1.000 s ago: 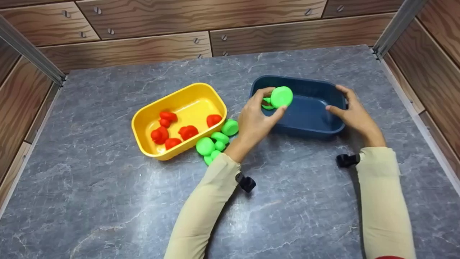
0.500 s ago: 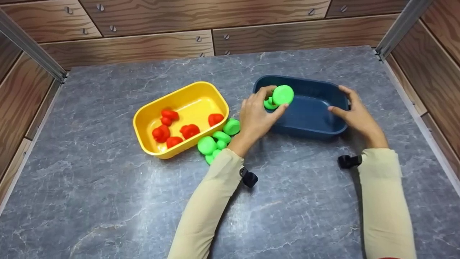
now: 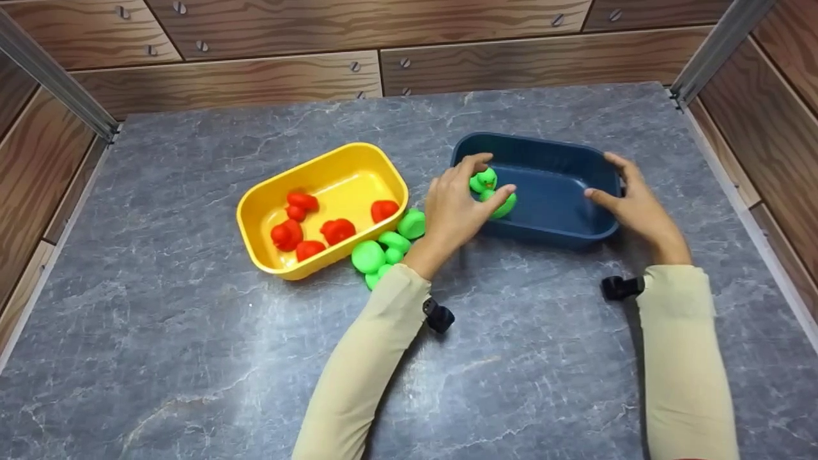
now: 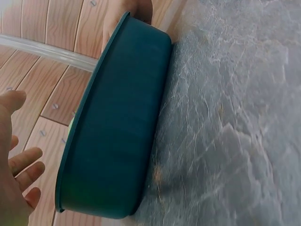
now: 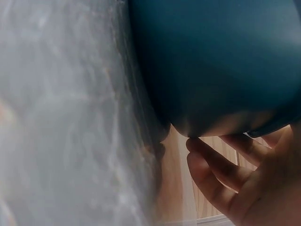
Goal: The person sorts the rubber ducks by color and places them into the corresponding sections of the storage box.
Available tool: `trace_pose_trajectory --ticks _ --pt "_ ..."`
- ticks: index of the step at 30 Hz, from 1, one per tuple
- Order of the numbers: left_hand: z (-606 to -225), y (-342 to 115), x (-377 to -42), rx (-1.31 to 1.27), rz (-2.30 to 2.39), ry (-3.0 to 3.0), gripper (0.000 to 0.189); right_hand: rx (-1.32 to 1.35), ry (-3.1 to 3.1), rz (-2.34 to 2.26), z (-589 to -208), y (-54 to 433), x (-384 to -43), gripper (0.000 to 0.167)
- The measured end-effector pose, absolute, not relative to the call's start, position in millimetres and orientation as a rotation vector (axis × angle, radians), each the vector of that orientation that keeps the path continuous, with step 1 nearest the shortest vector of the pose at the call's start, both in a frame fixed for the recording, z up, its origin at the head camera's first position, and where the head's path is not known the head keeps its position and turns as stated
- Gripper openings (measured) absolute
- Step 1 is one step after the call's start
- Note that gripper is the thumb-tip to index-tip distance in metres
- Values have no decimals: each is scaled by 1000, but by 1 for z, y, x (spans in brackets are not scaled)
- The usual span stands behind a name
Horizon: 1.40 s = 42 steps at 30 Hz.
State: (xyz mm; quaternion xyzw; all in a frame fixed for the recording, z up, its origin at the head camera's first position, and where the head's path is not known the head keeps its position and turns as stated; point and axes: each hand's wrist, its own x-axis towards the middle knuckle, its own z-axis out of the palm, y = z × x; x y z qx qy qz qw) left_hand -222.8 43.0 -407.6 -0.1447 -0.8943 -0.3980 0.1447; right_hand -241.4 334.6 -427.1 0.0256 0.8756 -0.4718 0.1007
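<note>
My left hand (image 3: 455, 207) hovers over the left end of the dark blue tub (image 3: 556, 223), thumb and fingers spread with nothing between them. Below the fingers, a green toy duck (image 3: 487, 179) with an orange beak shows inside the tub, and another rounded green toy (image 3: 503, 204) lies against it, partly behind my thumb. The left wrist view shows the tub's outer side (image 4: 113, 117) beside my loose fingers. At the tub's right end my right hand (image 3: 639, 204) grips the rim, thumb inside and fingers outside; its fingertips (image 5: 195, 143) touch the wall in the right wrist view.
A yellow tub (image 3: 319, 263) with several red toy ducks (image 3: 337, 231) stands to the left. Several green toys (image 3: 368, 257) lie on the grey marbled table (image 3: 192, 358) along its front right side, partly behind my left forearm. Wood-patterned walls (image 3: 255, 89) enclose the table.
My left hand has let go of the green toy, which has dropped from the fingers into the dark blue tub. The right hand keeps its hold on the rim.
</note>
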Motion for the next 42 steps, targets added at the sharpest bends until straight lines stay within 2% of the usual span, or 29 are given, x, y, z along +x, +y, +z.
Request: trace_pose_trajectory --ticks 9,20,34,42 --pt "-404 27 -212 -448 -1239 -2532 53 69 2585 -1400 -428 333 -241 85" --pt "-404 -4 -185 -526 -1602 -2424 48 82 2531 -1452 -432 327 -242 89" --pt "-396 -33 -159 -623 -1603 -2370 48 47 2606 -1379 -431 338 -237 79" --pt "-411 -65 -146 -597 -1543 -2407 46 -10 2638 -1345 -428 338 -241 74"
